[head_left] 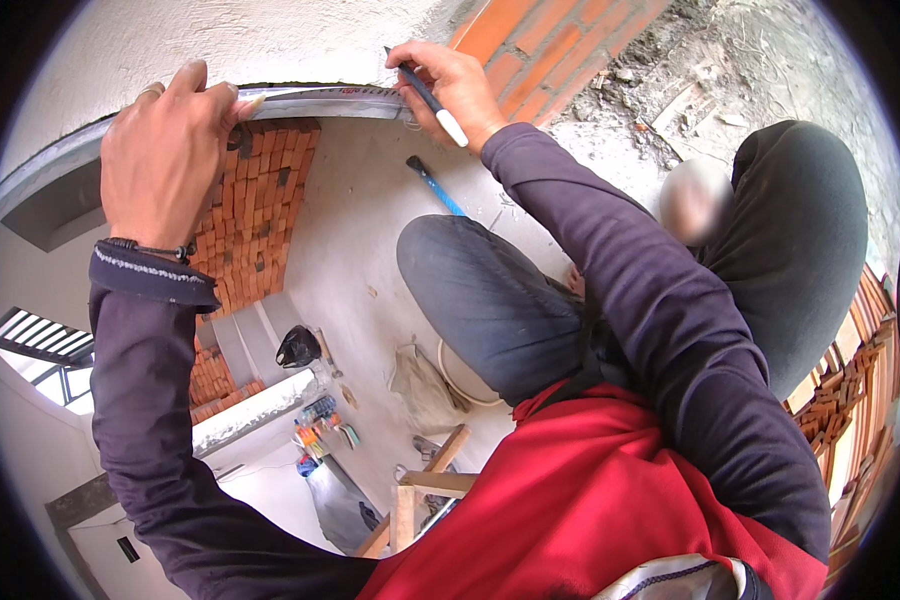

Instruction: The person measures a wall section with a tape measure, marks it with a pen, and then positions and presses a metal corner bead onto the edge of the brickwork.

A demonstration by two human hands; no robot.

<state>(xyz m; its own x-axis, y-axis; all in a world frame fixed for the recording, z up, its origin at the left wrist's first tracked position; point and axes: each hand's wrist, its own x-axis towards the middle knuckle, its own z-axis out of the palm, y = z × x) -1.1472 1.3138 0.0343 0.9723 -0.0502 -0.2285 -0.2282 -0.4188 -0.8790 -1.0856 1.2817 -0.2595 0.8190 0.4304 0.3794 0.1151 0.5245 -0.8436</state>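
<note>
A long, pale grey bar (300,105) runs along the lower edge of the white wall, bowed by the lens. My left hand (165,150) is closed over its left part, fingertips at the wall side. A thin dark strip with small red marks (345,93), perhaps a measuring tape, lies along the bar between my hands; whether my left fingers also pinch it is hidden. In my right hand (455,90) is a dark pen with a white end (435,105), tilted with its tip up at the wall, while the lower fingers rest by the bar's right end.
Stacked red bricks (255,200) stand below on the left, near a black bag (298,347). On the floor lies a blue-handled tool (436,186). A wooden frame (425,485) is near my body. Exposed brickwork (550,50) and rubble (700,85) are at the far right.
</note>
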